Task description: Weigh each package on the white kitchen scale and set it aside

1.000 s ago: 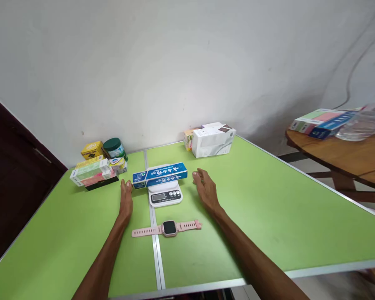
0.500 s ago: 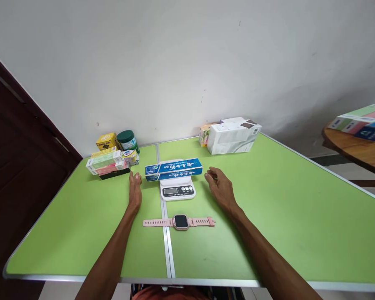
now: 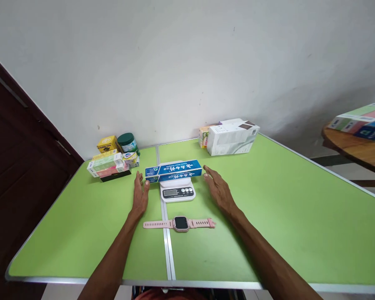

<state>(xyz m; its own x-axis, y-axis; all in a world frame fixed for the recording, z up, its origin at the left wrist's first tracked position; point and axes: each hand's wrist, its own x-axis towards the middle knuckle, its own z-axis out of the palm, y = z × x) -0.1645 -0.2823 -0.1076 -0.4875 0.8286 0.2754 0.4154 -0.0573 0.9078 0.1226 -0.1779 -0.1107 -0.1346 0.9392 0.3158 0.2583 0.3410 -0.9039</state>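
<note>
A blue toothpaste box (image 3: 173,171) lies crosswise on a white kitchen scale (image 3: 178,196), overhanging it on both sides. The scale's dark panel and round buttons face me. Just off the box's left end is my left hand (image 3: 140,195), open, its fingers pointing away from me. My right hand (image 3: 219,190) is open beside the right end, thumb and fingers extended. Neither hand appears to hold anything. Nearer to me, a pink smartwatch (image 3: 181,223) is laid out flat with its strap stretched left and right.
Several small boxes (image 3: 108,163) and a green-lidded jar (image 3: 128,143) stand at the back left of the green table (image 3: 287,233). A white box (image 3: 233,139) and an orange box (image 3: 203,137) are near the wall. More cartons lie on a wooden table (image 3: 356,146) at right.
My left hand has come slightly right, nearer to the toothpaste box. My right hand's fingers have straightened and moved a little towards the box's right end.
</note>
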